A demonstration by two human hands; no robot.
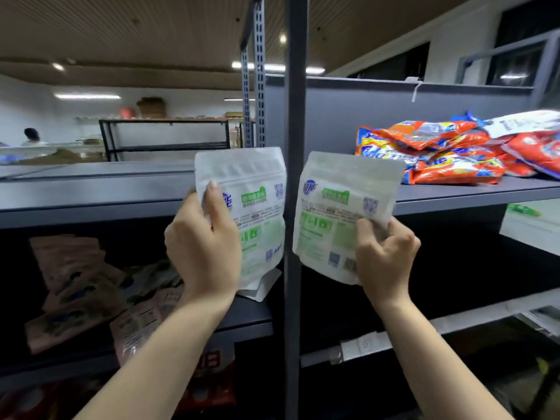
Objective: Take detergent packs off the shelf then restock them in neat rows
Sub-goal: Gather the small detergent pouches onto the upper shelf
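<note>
A: Each hand has a flat white plastic pouch with green labels, held upright either side of the grey steel shelf post [295, 177]. Left hand [203, 247] pinches the left pouch [257, 195], right hand [385, 253] pinches the right pouch [336, 207].

B: Room? Top shelf [91, 189] on the left is bare; crinkly orange detergent bags [430, 153] are piled on the right. Print's too blurry.

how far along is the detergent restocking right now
Early to midway, I'd judge. In hand: the left hand and right hand each grip a white pouch. Left: the orange packs lie heaped on the upper shelf; no neat row shows yet.
</note>
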